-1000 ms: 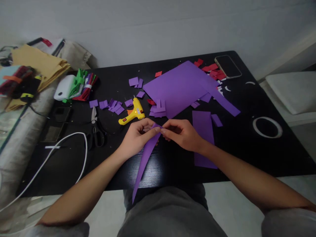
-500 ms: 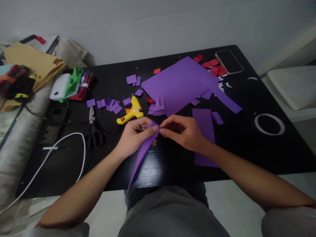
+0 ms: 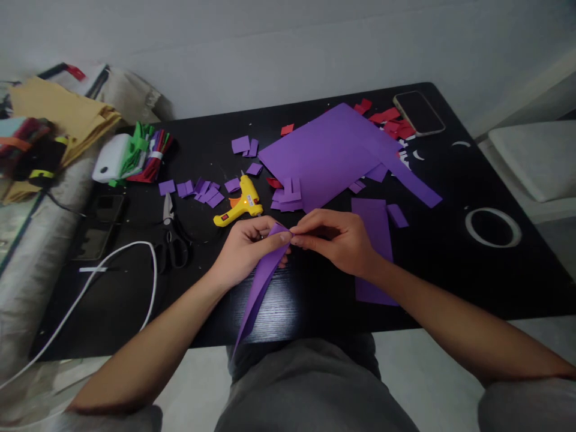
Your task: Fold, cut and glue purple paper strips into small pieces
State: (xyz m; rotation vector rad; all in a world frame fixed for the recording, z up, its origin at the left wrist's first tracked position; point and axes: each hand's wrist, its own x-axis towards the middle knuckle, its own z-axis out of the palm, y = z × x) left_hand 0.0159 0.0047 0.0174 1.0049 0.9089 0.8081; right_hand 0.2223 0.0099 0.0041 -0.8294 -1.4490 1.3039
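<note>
A folded strip of purple paper slants down from my hands past the table's front edge. My left hand is closed on its upper end, thumb on top and fingers beneath. My right hand pinches the strip's top corner between thumb and fingertips, touching the left thumb tip. Just beyond the left hand lies a yellow hot glue gun, its nozzle pointing away from me. Under my right forearm is a flat purple paper sheet, partly covered by the arm.
A large purple sheet lies at the back, with red scraps and a phone beyond. Small folded purple pieces, black-handled scissors and a white cable are at left. A white ring sits at right.
Both hands stay nearly in place, still gripping the purple strip. Its hanging lower part has swung slightly to the right and the fold looks a little wider.
</note>
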